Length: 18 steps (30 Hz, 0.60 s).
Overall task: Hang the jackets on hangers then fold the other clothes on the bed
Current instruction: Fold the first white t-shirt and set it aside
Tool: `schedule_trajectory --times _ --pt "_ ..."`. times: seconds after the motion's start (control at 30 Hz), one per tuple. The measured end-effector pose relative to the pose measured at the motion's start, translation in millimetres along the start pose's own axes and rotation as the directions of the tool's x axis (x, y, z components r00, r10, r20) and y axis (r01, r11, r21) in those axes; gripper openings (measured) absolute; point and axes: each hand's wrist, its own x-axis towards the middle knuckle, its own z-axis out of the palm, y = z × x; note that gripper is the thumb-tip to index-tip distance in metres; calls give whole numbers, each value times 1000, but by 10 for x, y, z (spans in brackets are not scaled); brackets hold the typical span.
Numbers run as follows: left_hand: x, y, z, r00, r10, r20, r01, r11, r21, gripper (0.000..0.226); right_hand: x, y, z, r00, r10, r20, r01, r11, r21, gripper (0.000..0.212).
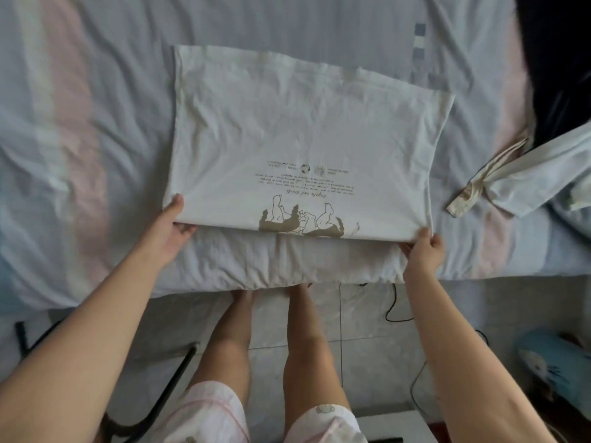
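Note:
A white T-shirt [287, 132] with a tan printed picture and small text lies partly folded on the bed [96, 123], its near edge lifted a little off the sheet. My left hand [174, 223] grips the near left corner, thumb on top and fingers under the cloth. At the near right corner my right hand [423, 246] pinches the fabric the same way. A pale blue garment [524, 174] with a cream-trimmed cuff lies on the bed to the right.
A dark garment [556, 75] sits at the far right of the bed. The bed's front edge runs just before my legs. On the tiled floor lie black cables [395, 302], a dark chair frame [172, 378] at left and a blue cushion [550, 369] at right.

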Motion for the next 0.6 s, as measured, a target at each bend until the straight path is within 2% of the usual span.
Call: schedule_trajectory --times 0.17,0.27,0.37,0.43,0.5,0.57,0.6 --pt "26 -61 -253 1000 -6 -6 6 1000 -10 17 16 131 -122 994 -107 5 107 991 -74 21" --pt "6 -175 -227 1000 -24 -1 24 999 -37 15 22 183 -56 995 -98 -12 96 988 -117 24" --pt "24 -252 -163 997 22 -68 -15 993 114 17 -20 194 77 995 -82 -53 69 976 -207 19" --pt "52 -267 -101 988 72 -136 -47 984 175 9 -60 94 170 987 -130 -93 106 968 -229 15" --pt "112 -228 -32 939 203 -279 -96 930 354 30 -52 -34 280 959 -245 -143 168 896 -412 32" --pt "166 -157 80 819 412 -400 -71 764 642 43 -63 -203 404 928 -343 -149 224 830 -511 55" --pt "206 -81 200 745 536 -398 -77 661 746 46 -31 -318 501 907 -405 -116 290 800 -526 61"
